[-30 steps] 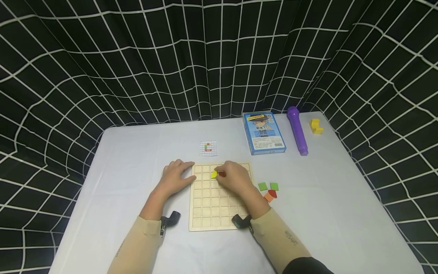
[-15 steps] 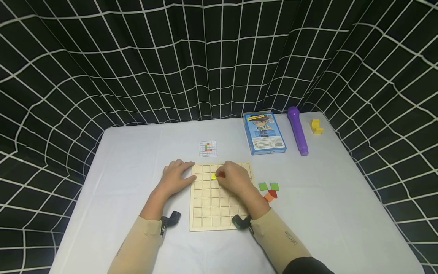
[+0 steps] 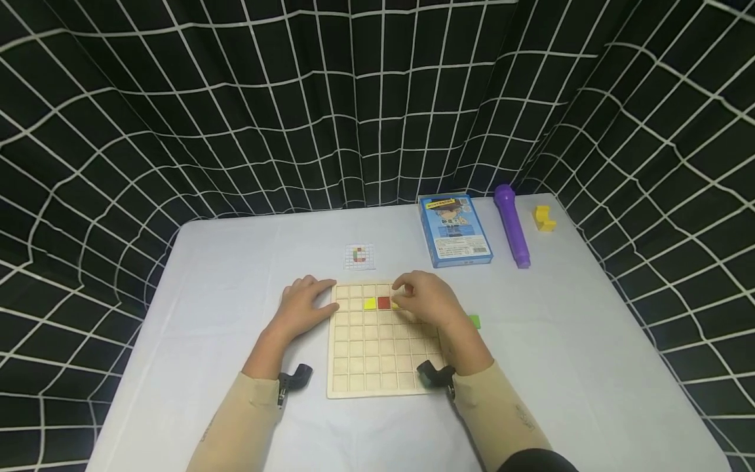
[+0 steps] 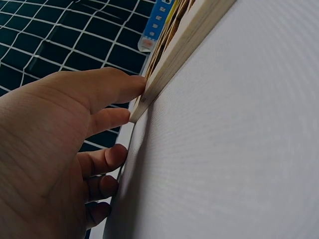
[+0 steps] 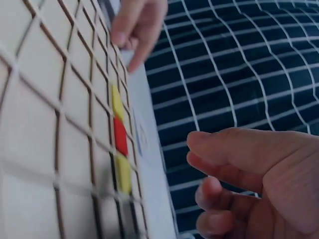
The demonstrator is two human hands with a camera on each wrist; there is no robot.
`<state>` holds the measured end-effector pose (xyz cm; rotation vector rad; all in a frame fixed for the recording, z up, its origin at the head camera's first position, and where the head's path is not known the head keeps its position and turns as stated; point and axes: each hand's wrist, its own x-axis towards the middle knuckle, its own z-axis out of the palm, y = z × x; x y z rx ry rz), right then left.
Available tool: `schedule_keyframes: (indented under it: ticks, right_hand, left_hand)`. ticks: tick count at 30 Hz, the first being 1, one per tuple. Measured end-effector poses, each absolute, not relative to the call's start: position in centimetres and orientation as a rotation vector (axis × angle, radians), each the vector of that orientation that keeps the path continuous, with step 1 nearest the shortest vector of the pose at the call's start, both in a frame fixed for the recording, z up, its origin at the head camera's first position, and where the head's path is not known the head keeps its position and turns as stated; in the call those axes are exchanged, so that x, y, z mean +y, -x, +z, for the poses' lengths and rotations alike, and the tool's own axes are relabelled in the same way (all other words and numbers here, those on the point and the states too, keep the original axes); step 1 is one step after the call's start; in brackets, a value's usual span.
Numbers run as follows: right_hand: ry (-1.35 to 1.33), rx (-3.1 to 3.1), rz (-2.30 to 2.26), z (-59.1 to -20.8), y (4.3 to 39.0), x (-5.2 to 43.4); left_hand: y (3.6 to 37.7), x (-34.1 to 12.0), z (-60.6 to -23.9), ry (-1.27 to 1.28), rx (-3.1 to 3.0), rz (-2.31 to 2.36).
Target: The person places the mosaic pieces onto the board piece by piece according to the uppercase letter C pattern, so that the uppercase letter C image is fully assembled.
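A pale wooden grid board lies on the white table. In its second row from the back sit a yellow tile, a red tile and another yellow tile, side by side. My left hand touches the board's back left edge with thumb and index finger; the other fingers are relaxed. Over the back right of the board hovers my right hand, near the second yellow tile. In the right wrist view its fingers are loosely bent with nothing between them. My right forearm hides loose tiles; a green tile shows beside it.
Behind the board lies a small printed pattern card. Further right are a blue box, a purple microphone-shaped stick and a yellow block. Black curtains with white grid lines surround the table.
My right hand has let go of the red tile, now flat beside the first yellow one, and moved right and up. The left hand has stayed put.
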<state>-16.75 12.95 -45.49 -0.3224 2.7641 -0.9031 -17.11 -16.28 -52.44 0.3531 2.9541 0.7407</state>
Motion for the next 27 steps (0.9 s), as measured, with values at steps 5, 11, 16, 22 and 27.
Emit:
schedule_keyframes:
  ticks: [5, 11, 16, 22, 27]
  right_hand:
    - [0.300, 2.755, -0.874, -45.0, 16.4, 15.9]
    - [0.265, 2.707, -0.766, -45.1, 15.6, 19.2]
    - [0.129, 2.614, -0.656, -45.7, 14.9, 20.9]
    - [0.111, 2.610, -0.593, -47.1, 14.4, 22.0]
    - [0.132, 2.682, -0.580, -47.7, 14.4, 22.1]
  left_hand:
    - [17.1, -16.2, -52.9, -0.352, 2.949, 0.753]
    - [17.1, -16.2, -52.8, -0.345, 2.955, 0.751]
    - [17.1, -16.3, -52.6, -0.352, 2.968, 0.737]
    - [17.1, -16.1, -52.6, -0.363, 2.962, 0.740]
    - [17.0, -16.2, -52.5, -0.356, 2.962, 0.739]
